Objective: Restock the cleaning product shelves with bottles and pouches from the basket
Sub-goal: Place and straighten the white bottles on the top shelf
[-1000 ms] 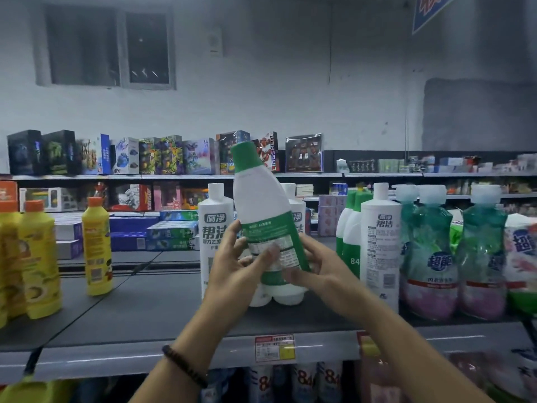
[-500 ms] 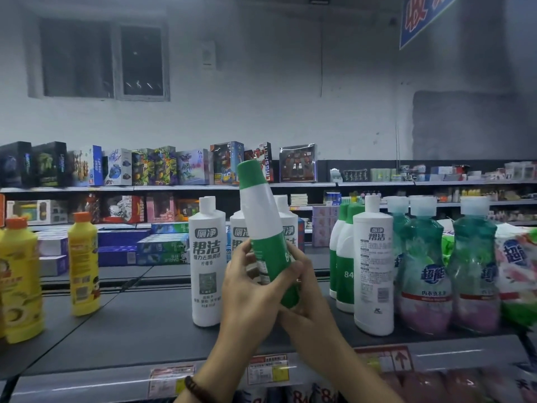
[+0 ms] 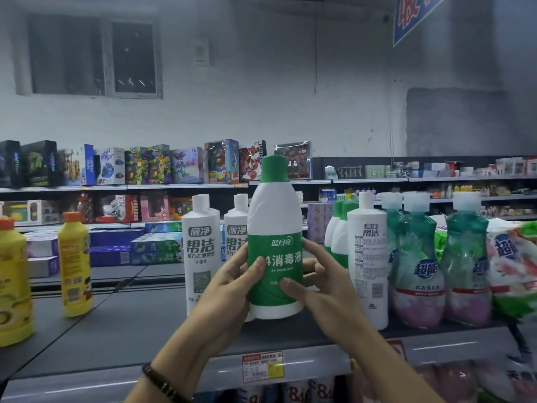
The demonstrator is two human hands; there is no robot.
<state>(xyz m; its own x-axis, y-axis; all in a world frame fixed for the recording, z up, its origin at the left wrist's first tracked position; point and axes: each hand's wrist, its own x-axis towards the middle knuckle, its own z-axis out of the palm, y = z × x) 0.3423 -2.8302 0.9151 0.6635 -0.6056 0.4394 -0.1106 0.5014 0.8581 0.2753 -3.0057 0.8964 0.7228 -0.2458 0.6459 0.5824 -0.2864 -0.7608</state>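
Two hands, left hand (image 3: 232,286) and right hand (image 3: 327,289); fingers tight around upright green-capped bottle (image 3: 274,228)

White bottle (image 3: 274,257) with green cap and label (white lettering); 2 yellow bottles (image 3: 75,264), orange caps.

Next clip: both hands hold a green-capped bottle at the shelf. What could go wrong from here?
1. The green-capped bottle, gripped by the left hand and right hand, is right in front of two white bottles; pushing it back may topple them.
2. Its matching bottles stand further right, partly behind a tall white bottle; moving it there risks bumping that one.
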